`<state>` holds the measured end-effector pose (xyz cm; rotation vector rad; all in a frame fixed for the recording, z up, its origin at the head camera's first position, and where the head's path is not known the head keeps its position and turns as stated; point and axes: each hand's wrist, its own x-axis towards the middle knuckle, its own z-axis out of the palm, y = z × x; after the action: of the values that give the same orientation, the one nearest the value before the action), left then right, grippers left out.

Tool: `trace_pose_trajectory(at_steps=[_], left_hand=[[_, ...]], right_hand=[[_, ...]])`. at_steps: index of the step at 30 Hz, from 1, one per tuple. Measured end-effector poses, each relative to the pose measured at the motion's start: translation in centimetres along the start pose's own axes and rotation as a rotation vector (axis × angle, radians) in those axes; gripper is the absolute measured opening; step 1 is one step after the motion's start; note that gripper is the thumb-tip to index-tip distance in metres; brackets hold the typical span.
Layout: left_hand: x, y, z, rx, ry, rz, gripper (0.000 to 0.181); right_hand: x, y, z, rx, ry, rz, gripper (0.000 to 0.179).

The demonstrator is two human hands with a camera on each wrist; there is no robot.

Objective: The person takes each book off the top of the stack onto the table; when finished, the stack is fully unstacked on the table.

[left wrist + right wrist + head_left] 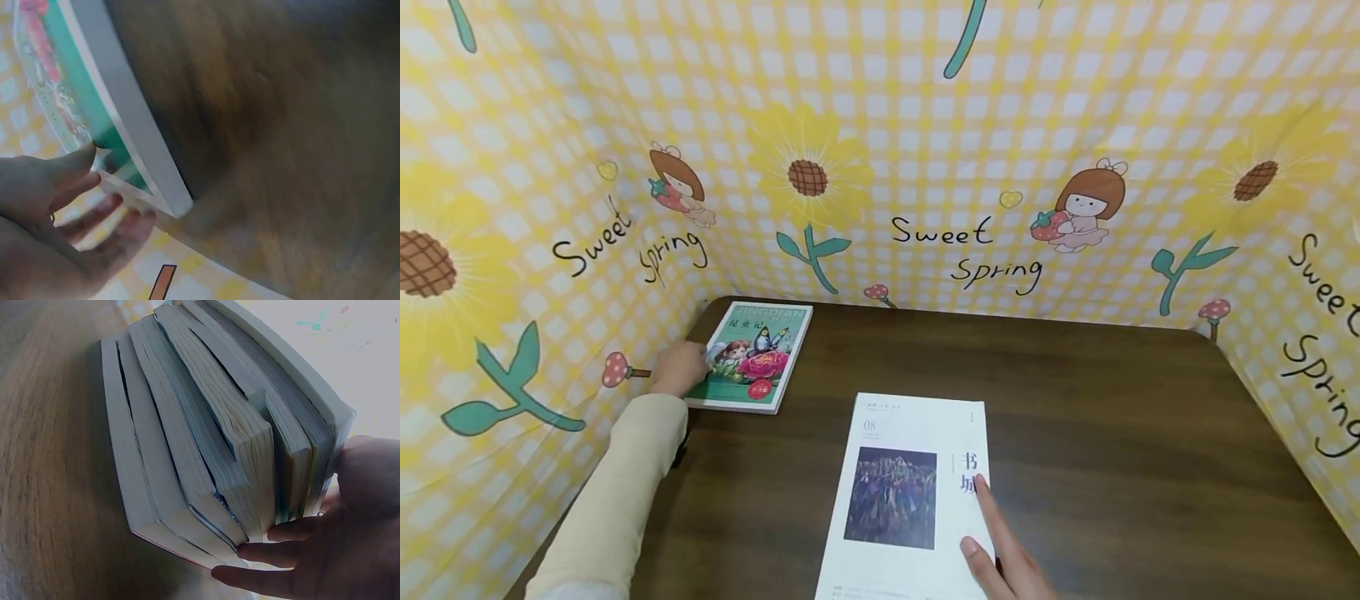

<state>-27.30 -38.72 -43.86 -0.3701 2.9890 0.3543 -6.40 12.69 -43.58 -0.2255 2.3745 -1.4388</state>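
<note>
At the far left, a green children's book (748, 358) with a butterfly and a pink flower on its cover lies on the table. My left hand (679, 368) is at its left edge. In the left wrist view the thumb (78, 164) meets the book's corner, while the other fingers stand loosely apart beside it. A stack of several books (187, 425) is nearer to me, topped by a white book (895, 483) with a dark picture. Against the stack's right side rests my right hand (1011, 550), fingertips on the white cover's edge. Its fingers (269, 553) lie fairly straight along the page edges.
The dark wooden table (1105, 433) has rounded back corners. A yellow checked cloth (925, 167) with flowers and cartoon figures walls it at the back and both sides, close to the green book.
</note>
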Motion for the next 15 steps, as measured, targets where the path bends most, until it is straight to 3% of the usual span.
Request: trace_pose_trajectory(at_steps=[5,9,15], left_hand=[[0.0,0.5,0.5,0.013,-0.081,0.01,0.044],[0.1,1.3,-0.1,0.021,-0.139,0.018,0.048],[0.1,1.5,-0.7,0.007,-0.199,-0.011,0.055]], right_hand=[[-0.2,0.2,-0.3,0.013,0.011,0.004,0.067],[-0.1,0.2,-0.5,-0.016,0.047,0.023,0.067],[-0.1,0.4,-0.4,-0.045,0.086,-0.023,0.067]])
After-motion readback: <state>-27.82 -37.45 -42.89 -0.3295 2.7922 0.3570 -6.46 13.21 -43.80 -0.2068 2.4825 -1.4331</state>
